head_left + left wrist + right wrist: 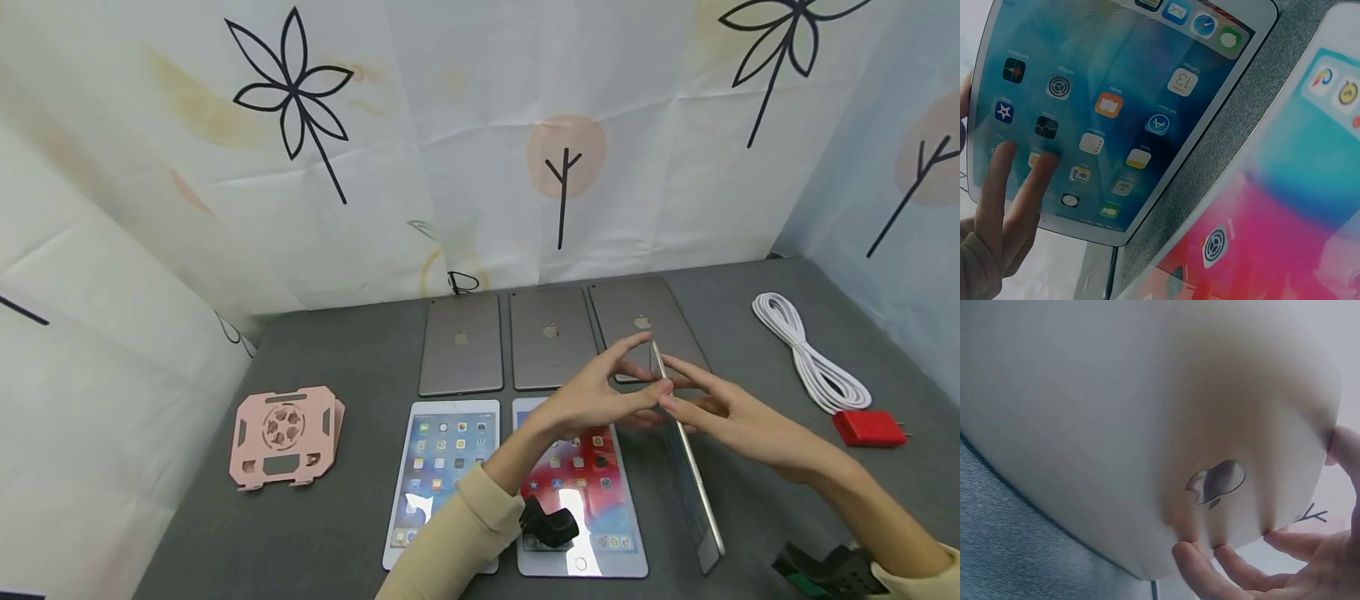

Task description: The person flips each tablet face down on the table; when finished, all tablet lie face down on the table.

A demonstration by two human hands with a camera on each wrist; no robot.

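Note:
A white-framed tablet (693, 492) stands on edge between my two hands, its side turned to the head camera. My left hand (600, 392) holds it at the upper part, with two fingers lying on the lit blue screen (1110, 162) in the left wrist view. From the other side my right hand (738, 412) grips it: fingertips touch the silvery back (1085, 437) near the logo, and the thumb is on the edge. Whether the tablet's low end touches the table cannot be told. Below my left forearm lie a tablet with a red screen (600, 500) and another with a blue screen (442, 442).
Three grey tablets lie face down along the back: left (461, 358), middle (547, 350) and right (637, 304). A pink cut-out plate (318, 417) sits at the left of the grey table (247, 542). A coiled white cable (813, 362) and a red charger (870, 427) lie at the right.

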